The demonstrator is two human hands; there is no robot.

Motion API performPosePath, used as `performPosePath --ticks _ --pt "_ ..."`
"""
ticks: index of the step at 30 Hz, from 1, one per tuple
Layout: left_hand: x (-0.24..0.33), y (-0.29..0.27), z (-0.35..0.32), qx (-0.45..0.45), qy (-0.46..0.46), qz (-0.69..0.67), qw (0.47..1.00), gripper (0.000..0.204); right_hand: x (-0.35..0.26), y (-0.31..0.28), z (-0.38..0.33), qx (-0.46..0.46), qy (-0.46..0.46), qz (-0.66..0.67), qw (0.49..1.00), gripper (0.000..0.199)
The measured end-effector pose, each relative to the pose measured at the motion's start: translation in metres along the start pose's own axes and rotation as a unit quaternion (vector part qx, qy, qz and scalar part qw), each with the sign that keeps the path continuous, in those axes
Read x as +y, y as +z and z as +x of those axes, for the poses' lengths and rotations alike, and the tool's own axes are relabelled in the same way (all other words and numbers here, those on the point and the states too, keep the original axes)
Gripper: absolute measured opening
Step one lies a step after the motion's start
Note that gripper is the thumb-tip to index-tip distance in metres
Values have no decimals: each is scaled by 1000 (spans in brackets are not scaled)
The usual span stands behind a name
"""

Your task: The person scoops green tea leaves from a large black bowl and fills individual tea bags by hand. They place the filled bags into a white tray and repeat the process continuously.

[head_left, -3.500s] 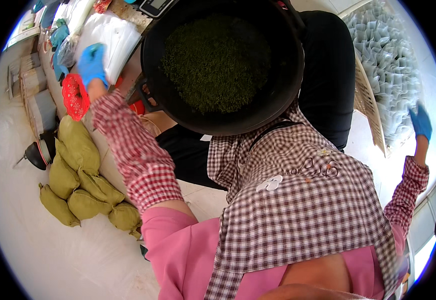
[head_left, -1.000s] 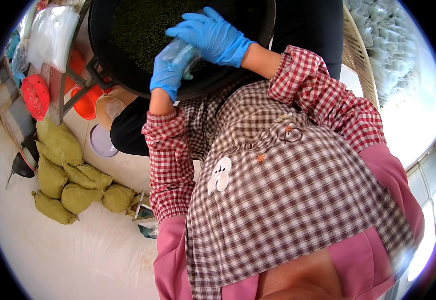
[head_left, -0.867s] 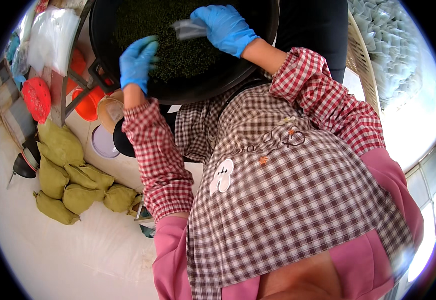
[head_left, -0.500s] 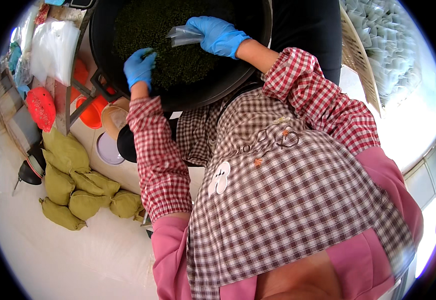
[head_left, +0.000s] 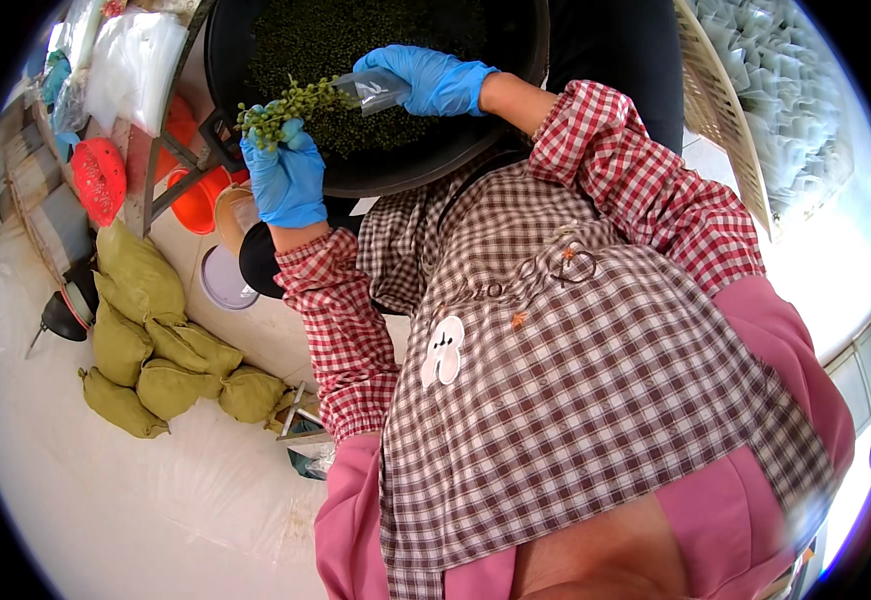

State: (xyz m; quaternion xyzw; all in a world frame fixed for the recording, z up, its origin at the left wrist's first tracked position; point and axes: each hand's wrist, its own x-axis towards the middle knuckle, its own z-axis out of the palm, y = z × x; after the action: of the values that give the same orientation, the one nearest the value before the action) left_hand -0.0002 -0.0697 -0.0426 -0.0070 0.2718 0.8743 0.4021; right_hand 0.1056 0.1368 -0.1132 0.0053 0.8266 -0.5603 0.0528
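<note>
My left hand [head_left: 287, 182], in a blue glove, is closed on a clump of sea grapes [head_left: 296, 105], green strands with tiny round beads. The clump stretches to the mouth of a small clear plastic bag [head_left: 381, 92]. Holding that bag is my right hand [head_left: 434, 80], also blue-gloved, with its fingers wrapped round it. Whether any strands are inside the bag I cannot tell. Both hands are over the near part of a large black tub [head_left: 396, 180], which contains a dark green mass of the same sea grapes [head_left: 376, 135].
A stack of clear bags [head_left: 136, 65] and a red scoop-like piece [head_left: 100, 182] are at a stand on the left. Below are an orange bucket [head_left: 196, 205], a lavender lid [head_left: 226, 277] and several olive sacks [head_left: 141, 275]. At right, a beige basket [head_left: 731, 120] borders many filled-looking clear bags [head_left: 781, 110].
My left hand has come up from the mass in the tub, now with a clump of sea grapes, brought against the bag's mouth. My right hand still holds the bag.
</note>
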Motion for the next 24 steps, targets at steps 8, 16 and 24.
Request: performPosePath --ticks 8,16,24 --pt "-22 33 -5 110 56 297 947 23 -17 -6 -8 24 -3 62 998 66" --pt "-17 56 6 134 93 382 909 19 -16 -4 -5 24 -51 -48 997 54" --pt "-38 48 -2 178 63 443 876 18 -18 -5 -7 41 -12 100 994 68"
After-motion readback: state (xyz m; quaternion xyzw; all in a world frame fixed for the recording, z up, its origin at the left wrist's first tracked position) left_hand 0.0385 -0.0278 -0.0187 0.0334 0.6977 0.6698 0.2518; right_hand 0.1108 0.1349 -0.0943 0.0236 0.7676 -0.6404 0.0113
